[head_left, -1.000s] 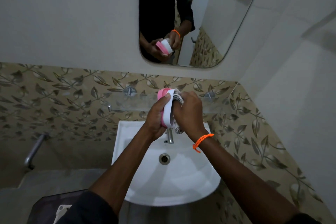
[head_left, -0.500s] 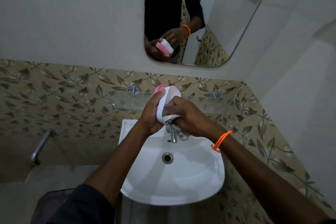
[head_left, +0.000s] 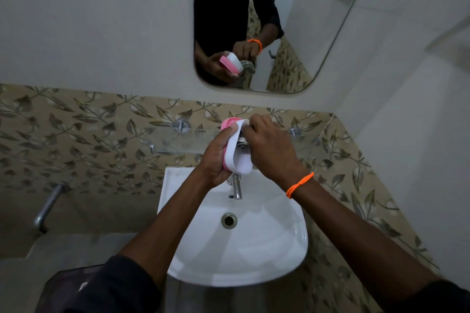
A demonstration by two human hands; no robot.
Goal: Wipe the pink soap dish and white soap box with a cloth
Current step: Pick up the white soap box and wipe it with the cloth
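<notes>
While both hands worked above the white basin (head_left: 254, 262), the soap set was held in the air, in front of the glass shelf (head_left: 183, 138) and over the tap (head_left: 237, 187). Left hand (head_left: 216, 157) closed round the pink soap dish (head_left: 227, 124) and the white soap box (head_left: 239, 157), the two pressed together on edge, pink on the far-left side, white facing the right hand. Right hand (head_left: 269, 150) closed on a bunched greyish cloth (head_left: 241, 140), mostly hidden behind its fingers, and pushed it against the open face of the white piece near its upper end. Orange bracelet (head_left: 298, 184) on the right wrist.

Mirror (head_left: 254, 20) reflection confirmed the same: pink and white parts stacked in one hand, cloth wadded against the white one.

Progress, as a judgement: wiping under way, on the white box. Cannot tell from this view how much of its surface had been covered, nor whether the pink dish had been touched at all; its visible rim showed no cloth on it. Likely left: the rest of the white box, the pink dish inside and out, then setting both down, probably on the shelf.

No water seen running from the tap; basin looked dry.
</notes>
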